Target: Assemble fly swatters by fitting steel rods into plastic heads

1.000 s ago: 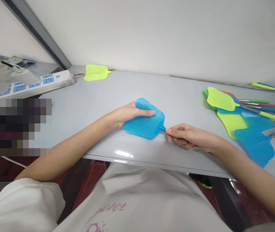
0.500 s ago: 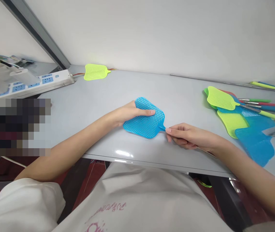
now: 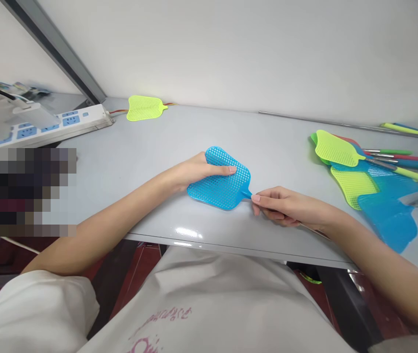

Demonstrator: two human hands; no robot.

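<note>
A blue fly swatter point(image 3: 227, 189) with a perforated paddle is held above the front half of the table. My left hand point(image 3: 197, 171) grips the paddle's left side, thumb flat on top and the other fingers hidden beneath. My right hand point(image 3: 282, 206) pinches the swatter at its narrow neck, fingers curled under. A thin part of the handle shows below my right wrist; the rest is hidden by the hand and forearm.
On the right lies a pile of fly swatters point(image 3: 341, 149) in yellow, blue, green and red. A yellow swatter head point(image 3: 145, 108) rests at the back left, near a white power strip point(image 3: 91, 116). A long metal rod point(image 3: 315, 121) runs along the wall.
</note>
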